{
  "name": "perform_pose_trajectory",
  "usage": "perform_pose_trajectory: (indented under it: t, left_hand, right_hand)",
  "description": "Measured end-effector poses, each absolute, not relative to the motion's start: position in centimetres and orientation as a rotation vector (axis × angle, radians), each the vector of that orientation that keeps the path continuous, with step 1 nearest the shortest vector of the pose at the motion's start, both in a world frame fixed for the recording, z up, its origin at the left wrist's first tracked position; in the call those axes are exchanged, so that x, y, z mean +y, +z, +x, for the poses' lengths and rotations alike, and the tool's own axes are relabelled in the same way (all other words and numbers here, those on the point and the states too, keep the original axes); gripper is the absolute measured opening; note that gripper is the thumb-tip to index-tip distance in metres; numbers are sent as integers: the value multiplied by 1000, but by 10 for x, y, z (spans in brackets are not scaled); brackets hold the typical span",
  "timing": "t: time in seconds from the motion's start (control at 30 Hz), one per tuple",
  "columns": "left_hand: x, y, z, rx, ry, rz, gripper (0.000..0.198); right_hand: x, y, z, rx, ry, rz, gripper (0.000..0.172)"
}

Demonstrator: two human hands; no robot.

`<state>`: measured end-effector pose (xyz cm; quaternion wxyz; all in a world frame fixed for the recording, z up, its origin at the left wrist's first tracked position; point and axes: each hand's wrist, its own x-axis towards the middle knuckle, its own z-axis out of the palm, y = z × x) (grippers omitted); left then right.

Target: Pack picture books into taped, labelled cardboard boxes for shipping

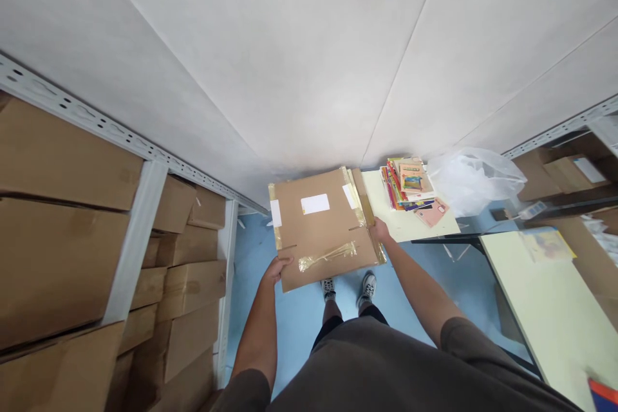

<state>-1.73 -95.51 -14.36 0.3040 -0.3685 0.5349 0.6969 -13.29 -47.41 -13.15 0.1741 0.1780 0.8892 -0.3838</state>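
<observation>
The head view looked steeply down past a person's dark shirt to a flattened cardboard box (318, 225), held out in front of the body between two bare hands. The left hand (277, 268) was clamped on its near left edge, thumb over the top face; the right hand (380, 232) was closed on the right edge, where several layers of board showed side by side. From where I stood, the fingers underneath were out of sight, so I couldn't tell how far they reached below. A crumpled strip of packing tape (328, 256) ran across the near flap, and a white label (315, 204) sat near the middle. The box was above the blue floor (251, 322), its right side just beside a cream table (400, 226); whether it touched the tabletop I couldn't say. On that table stood a pile of thin books (410, 180), with a clear plastic bag (476, 180) to its right. Shelving packed with closed cartons (193, 280) rose on the person's left. I judged the step in hand to be handling the folded board with both hands; any next move seemed to call for an even two-sided hold, keeping the loose layers together and the books undisturbed.
</observation>
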Motion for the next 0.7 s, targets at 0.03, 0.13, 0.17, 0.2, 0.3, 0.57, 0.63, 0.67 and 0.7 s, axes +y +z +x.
perform_pose_trajectory:
  t: [0.03, 0.13, 0.17, 0.2, 0.3, 0.57, 0.63, 0.67, 0.7]
  left_hand:
    - [-954, -145, -18, 1419, 1847, -976, 52]
    - [-950, -149, -17, 1394, 1891, -964, 52]
    - [-950, -151, -16, 1396, 1907, -967, 52]
    - [-950, -152, -15, 1409, 1919, -974, 51]
    - [-950, -156, -13, 1480, 1929, -1011, 49]
    - [-943, -159, -17, 1651, 1959, -978, 53]
    - [-938, -156, -20, 1659, 1963, -978, 53]
    - [-936, -154, -22, 1652, 1958, -976, 52]
    - [-935, -152, -23, 1643, 1946, -977, 50]
  right_hand:
    - [-476, -133, -131, 2597, -1048, 520, 52]
    - [-484, -138, -126, 2756, -929, 333, 69]
    - [-487, -141, -124, 2748, -891, 245, 73]
    - [-490, -144, -122, 2710, -860, 185, 75]
    - [-496, -155, -119, 2629, -777, 198, 75]
    - [-500, -167, -120, 2637, -704, 58, 77]
    - [-499, -167, -121, 2632, -682, 92, 78]
    - [-498, -166, -121, 2629, -689, 112, 78]
    - [-496, -166, -121, 2627, -702, 126, 78]
